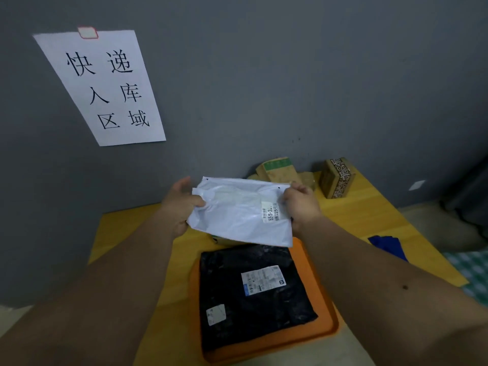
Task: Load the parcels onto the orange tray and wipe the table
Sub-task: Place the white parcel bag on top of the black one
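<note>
- Both hands are up and working: the left hand pinches the left edge of a white mailer, and the right hand clamps its right edge beside the barcode label.
- That white mailer hangs in the air between them, clear of the worktop, above the far end of the orange tray.
- It looks thin, soft and light. The plastic creases and sags in the middle, so it should flop, not hold its shape. Glossy film like that may well be slippery, so I'd judge a grip on two opposite edges the sensible hold, exactly where the thumbs sit now.
- Already lying on the orange tray is a black parcel, flat, with two white labels, filling most of the tray floor. My read: the white one has to go on top of it, since little bare tray is left.
- Just under the mailer's near edge peeks something yellowish; too hidden to name.
- Against the wall at the back stand a brown carton with green tape and a patterned box, well apart from the tray and likely next to load.
- A blue cloth waits at the right edge of the worktop, probably for the wiping.
- On the wall, a paper sign with Chinese characters.
</note>
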